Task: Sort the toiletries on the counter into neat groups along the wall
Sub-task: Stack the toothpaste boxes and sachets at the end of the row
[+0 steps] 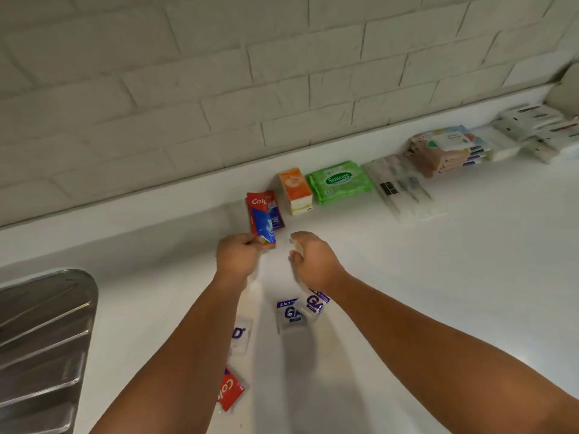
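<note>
The left hand (pixel 238 255) is pinching the near end of a red-and-blue toothpaste sachet (pixel 262 219), whose far end is pointing at the wall, just left of an orange pack (pixel 296 189) on the white table (pixel 438 277). The right hand (pixel 313 261) is hovering beside it with fingers curled. Whether it is gripping anything I cannot tell, the fingertips being blurred. A green wipes pack (pixel 340 181), clear toothbrush packs (pixel 398 186) and a stack of pink packs (pixel 445 151) are lining the wall rightward. Purple-lettered sachets (pixel 291 314) and a red sachet (pixel 230 389) are lying nearer, by the forearms.
</note>
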A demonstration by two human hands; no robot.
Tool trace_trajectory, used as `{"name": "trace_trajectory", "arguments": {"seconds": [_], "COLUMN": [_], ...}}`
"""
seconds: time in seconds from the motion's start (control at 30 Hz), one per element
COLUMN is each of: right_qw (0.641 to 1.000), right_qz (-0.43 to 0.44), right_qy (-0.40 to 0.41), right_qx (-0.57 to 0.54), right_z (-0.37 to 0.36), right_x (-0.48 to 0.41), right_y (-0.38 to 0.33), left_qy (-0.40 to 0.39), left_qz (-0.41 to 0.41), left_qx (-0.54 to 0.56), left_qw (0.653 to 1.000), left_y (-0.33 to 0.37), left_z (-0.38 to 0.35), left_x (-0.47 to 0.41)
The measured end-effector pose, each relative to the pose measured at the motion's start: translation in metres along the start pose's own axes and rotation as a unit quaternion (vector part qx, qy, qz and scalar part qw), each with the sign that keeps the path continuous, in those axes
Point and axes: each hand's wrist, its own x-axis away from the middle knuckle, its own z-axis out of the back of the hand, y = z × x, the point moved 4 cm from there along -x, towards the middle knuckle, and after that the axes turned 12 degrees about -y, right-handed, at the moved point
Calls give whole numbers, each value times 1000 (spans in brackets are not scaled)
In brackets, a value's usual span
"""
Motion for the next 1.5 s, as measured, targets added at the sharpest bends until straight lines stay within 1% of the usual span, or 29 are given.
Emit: {"name": "trace_trajectory", "arguments": {"seconds": [0.07, 0.23, 0.47, 0.6, 0.73, 0.9, 1.07, 1.3, 1.4, 1.5], "right_qw": [999, 997, 991, 986, 984, 983, 984, 991, 994, 993], "right_qz": [13, 31, 78, 94, 96, 95, 98, 83, 75, 84], "right_qy": [-7, -41, -41, -39, -33, -28, -25, -24, -13, 6], "right_qx": [32, 60, 99, 130, 147, 153, 146, 103, 82, 86], "right_z": [-3, -11, -16, -17, -19, -21, -20, -14, -13, -19], "right_x": [-16, -51, -61, -64, -67, -68, -68, -60, -45, -24], "right_y": [4, 12, 15, 15, 16, 18, 18, 10, 1, -11], "left_qy": [16, 31, 53, 78, 92, 100, 102, 117, 93, 42], "left_qz": [10, 28, 25, 22, 4, -21, -21, -41, -62, -86], "left_qx": [-27, -84, -128, -221, -268, -285, -288, -259, -256, -266], "left_qw": [999, 996, 990, 972, 959, 953, 952, 958, 960, 959], "left_y": [4, 6, 9, 13, 15, 16, 16, 26, 29, 27], "left_z": [1, -8, -16, -17, -19, -23, -25, -13, -1, 10], "left_x": [-16, -53, -73, -66, -63, -58, -56, -42, -27, 0]}}
